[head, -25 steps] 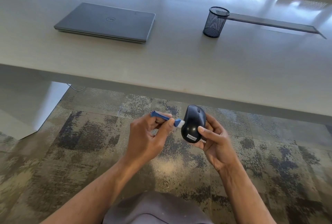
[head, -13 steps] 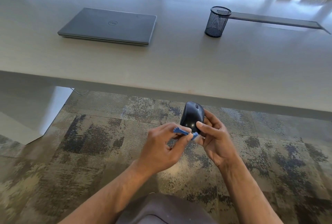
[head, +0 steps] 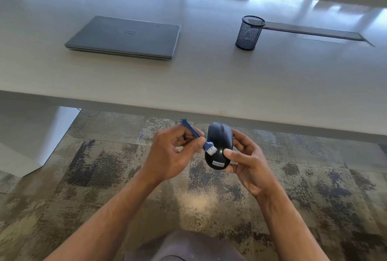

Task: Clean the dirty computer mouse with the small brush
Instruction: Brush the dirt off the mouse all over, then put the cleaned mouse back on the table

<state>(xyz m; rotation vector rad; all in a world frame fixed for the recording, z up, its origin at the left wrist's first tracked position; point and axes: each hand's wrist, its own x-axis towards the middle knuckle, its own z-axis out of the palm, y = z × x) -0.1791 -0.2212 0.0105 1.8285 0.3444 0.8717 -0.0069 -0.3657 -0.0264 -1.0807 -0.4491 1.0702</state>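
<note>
**Brushing the mouse held above the floor**

Lower centre of the frame: the right hand [head: 246, 159] cradles the black mouse [head: 219, 145] from its right side, thumb laid across the top shell near the logo and fingers wrapped behind it; this grip is closed around the mouse body. The mouse is held in the air over the patterned carpet [head: 104, 166], below the near edge of the tabletop [head: 209, 84] and not touching it, with its wheel end pointing toward the top of the frame. The left hand [head: 173, 154] pinches the blue handle of the small brush [head: 199, 137] between thumb and fingers, a narrow, closed grip near the bristle end. The white bristles touch the left flank of the shell about mid-length; the handle's far end slants toward the upper left.

Handling, as a judgement: the mouse looks light and rigid, with a smooth, glossy shell likely to slip under sideways brush pressure, so a hold across both flanks, clear of the buttons and wheel, seems soundest. The brush appears light, its bristles soft and yielding; a pinch close to the head should give the best control.

Upper part of the frame: a closed laptop [head: 125, 36] at upper left and a mesh pen cup [head: 249, 32] at upper right rest on the tabletop, well apart.
</note>
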